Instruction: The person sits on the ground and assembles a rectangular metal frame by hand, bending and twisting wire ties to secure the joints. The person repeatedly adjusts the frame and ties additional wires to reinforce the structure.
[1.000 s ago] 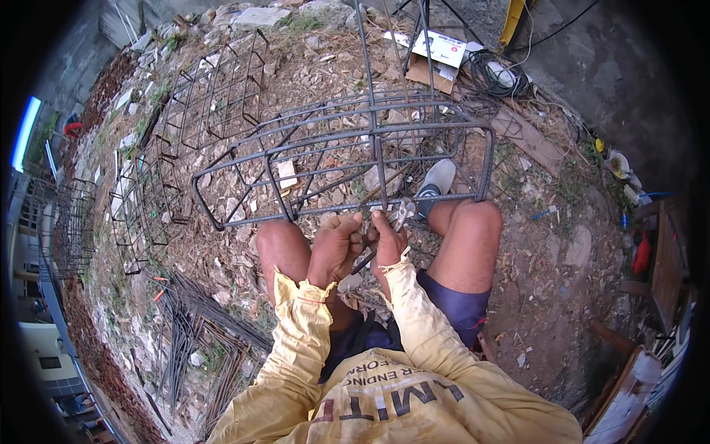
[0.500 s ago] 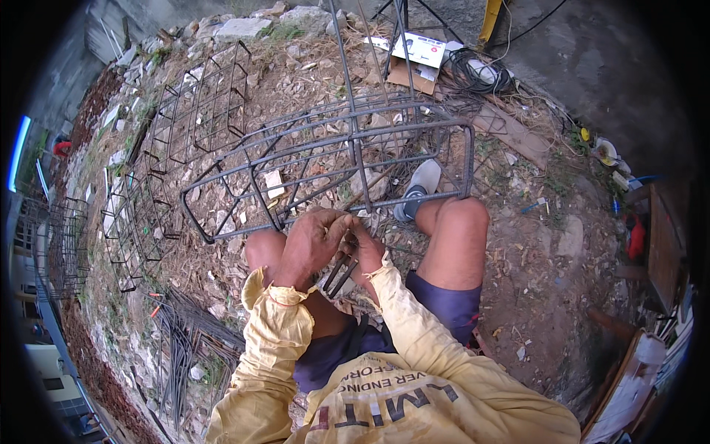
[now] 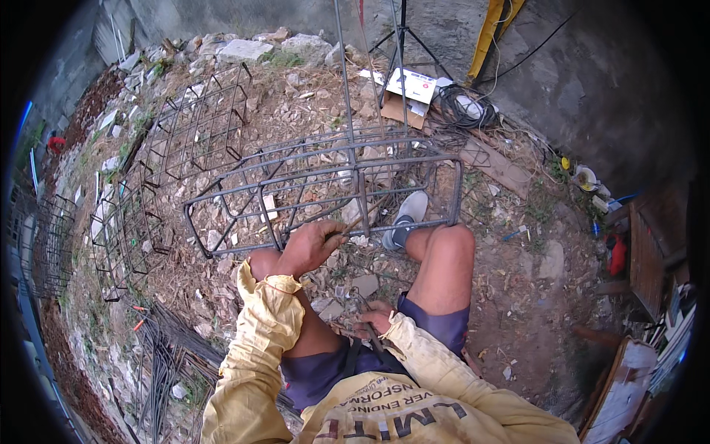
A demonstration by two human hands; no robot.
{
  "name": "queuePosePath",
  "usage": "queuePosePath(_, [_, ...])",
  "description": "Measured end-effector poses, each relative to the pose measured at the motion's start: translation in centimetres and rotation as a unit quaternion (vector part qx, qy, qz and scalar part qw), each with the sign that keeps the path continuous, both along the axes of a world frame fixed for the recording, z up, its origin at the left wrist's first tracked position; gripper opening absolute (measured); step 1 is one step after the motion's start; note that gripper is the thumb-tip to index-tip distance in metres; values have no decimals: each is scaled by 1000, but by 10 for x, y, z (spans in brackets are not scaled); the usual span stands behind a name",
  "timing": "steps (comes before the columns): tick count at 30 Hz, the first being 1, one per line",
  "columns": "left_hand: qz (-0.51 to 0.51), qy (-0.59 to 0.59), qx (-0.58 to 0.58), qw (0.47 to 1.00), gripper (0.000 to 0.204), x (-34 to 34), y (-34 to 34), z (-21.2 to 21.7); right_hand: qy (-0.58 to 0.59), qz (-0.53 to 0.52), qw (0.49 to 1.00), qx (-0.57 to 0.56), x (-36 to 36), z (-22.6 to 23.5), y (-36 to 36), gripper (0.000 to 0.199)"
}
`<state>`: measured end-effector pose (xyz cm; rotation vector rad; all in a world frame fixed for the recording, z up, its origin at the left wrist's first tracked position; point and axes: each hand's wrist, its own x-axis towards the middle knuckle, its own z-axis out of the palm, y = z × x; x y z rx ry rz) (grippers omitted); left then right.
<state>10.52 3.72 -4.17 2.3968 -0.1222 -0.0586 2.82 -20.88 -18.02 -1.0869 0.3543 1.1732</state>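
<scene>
A cage of bent steel bars stands across my knees and the ground ahead, with long upright bars rising from it. By its lower near bar my left hand is closed, thumb and fingers pinched around thin brownish wire that slants up to the right. The fingers hide its near end. Lower down, close to my lap, my right hand is wrapped round dark-handled pincers. Their upper end blurs into the rubble behind, and I cannot tell whether the jaws are apart.
More bar cages lie left, one flat and one nearer. A bundle of dark rods rests at lower left. Beyond the cage are a white box, coiled cable and a tripod. Wooden boards stand right; rubble covers the ground.
My hands were together at the cage's lower bar. The right has drawn back toward my lap with the pincers, while the left stays near the bar. The view has shifted slightly.
</scene>
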Motion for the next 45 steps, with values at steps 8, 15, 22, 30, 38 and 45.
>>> queuePosePath(8, [-17, -80, 43, 996, 26, -7, 4, -6, -232, -36, 972, -14, -12, 83, -8, 38])
queuePosePath(15, [-14, -80, 23, 996, 28, -8, 0, -1, -298, -46, 953, -30, -10, 98, -23, 43])
queuePosePath(22, [-9, -76, 14, 997, 28, -9, 2, -2, -688, 110, 623, -356, -19, 125, -3, 54])
queuePosePath(30, [-2, -73, 23, 997, 28, -11, 0, -1, -706, 86, 574, -407, -8, 126, 14, 53])
queuePosePath(38, [0, -93, 19, 996, 26, -8, -1, -7, -692, 88, 567, -438, -11, 131, 15, 50])
queuePosePath(45, [0, -60, 26, 998, 28, -9, -1, -3, -682, 96, 584, -431, -12, 131, 15, 49])
